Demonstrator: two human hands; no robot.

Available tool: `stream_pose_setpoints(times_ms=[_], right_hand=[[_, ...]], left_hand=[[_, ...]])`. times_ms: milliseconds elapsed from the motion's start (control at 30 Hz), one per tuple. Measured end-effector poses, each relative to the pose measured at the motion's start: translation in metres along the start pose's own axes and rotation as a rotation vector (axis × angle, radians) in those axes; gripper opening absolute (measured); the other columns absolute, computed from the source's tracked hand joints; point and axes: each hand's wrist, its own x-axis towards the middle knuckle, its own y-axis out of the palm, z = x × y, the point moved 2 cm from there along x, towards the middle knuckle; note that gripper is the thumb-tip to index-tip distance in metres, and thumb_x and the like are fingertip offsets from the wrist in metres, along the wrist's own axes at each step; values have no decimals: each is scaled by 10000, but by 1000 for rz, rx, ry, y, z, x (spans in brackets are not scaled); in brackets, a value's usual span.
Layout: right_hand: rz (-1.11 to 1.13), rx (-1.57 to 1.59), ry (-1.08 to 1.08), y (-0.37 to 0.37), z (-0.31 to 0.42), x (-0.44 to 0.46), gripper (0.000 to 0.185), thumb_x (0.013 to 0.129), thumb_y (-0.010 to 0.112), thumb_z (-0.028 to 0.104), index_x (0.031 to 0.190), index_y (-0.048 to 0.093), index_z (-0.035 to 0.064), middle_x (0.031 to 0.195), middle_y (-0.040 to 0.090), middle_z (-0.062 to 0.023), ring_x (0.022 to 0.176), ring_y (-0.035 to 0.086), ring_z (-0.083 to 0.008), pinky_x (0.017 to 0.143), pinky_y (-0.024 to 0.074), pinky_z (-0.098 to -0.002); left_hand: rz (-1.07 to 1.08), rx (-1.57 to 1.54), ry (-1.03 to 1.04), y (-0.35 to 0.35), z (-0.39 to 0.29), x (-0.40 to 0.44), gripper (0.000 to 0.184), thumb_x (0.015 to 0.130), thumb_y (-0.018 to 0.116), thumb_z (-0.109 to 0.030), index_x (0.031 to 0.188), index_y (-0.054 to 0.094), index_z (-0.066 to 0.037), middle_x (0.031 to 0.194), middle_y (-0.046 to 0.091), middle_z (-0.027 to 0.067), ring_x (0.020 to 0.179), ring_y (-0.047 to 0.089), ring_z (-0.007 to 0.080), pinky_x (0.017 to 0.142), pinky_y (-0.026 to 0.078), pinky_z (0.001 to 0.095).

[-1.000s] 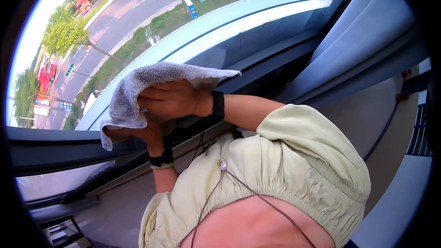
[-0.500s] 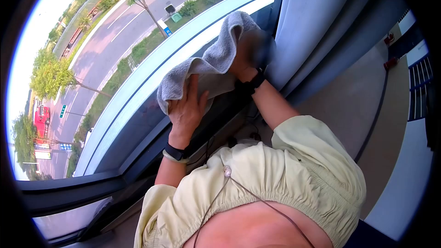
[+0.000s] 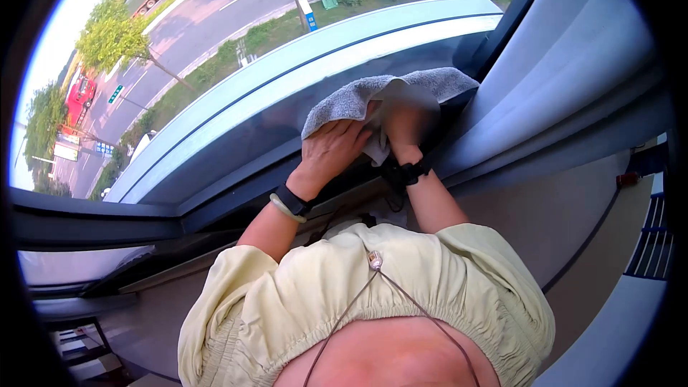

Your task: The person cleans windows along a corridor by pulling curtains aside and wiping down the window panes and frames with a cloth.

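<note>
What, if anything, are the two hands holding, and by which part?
A gray towel: the left hand has it by its left part; the right hand is near its middle, but blur hides the exact grip there.

Red truck [image 3: 80,98] sits far left, road [image 3: 201,20] sweeps past a leafy tree [image 3: 111,37], and a bluish curtain [image 3: 566,79] hangs at right.

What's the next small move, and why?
Probably slide the cloth leftward along the window: its right end is already close to the curtain, the left hand and blurred right hand are both on it, and the pane extends left.
</note>
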Motion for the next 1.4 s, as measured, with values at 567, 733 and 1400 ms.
stream_pose_setpoints(times_ms=[567, 733, 1400], right_hand=[[598, 780, -837, 36, 363, -116, 515, 834, 586, 38, 1332, 580, 170, 1378, 556, -2, 1259, 527, -225, 1037, 446, -341], [763, 777, -855, 29, 306, -120, 457, 847, 586, 36, 1298, 590, 108, 1365, 561, -42, 1268, 516, -261, 1053, 437, -380], [253, -159, -365, -104, -81, 41, 301, 793, 665, 254, 964, 567, 26, 1062, 530, -179, 1036, 501, -377, 894, 424, -476]], left_hand=[[-466, 320, -607, -155, 196, -269, 321, 967, 552, -136, 1238, 561, 37, 1176, 630, 215, 1079, 603, 356, 907, 467, 420], [-357, 288, -731, -90, 165, -288, 422, 964, 576, -216, 1300, 513, 32, 1234, 594, 224, 1154, 568, 365, 986, 425, 427], [51, -48, 52, 99, -72, 27, 469, 826, 694, -369, 1167, 623, -55, 1364, 470, 163, 1300, 356, 343, 1040, 280, 497]])
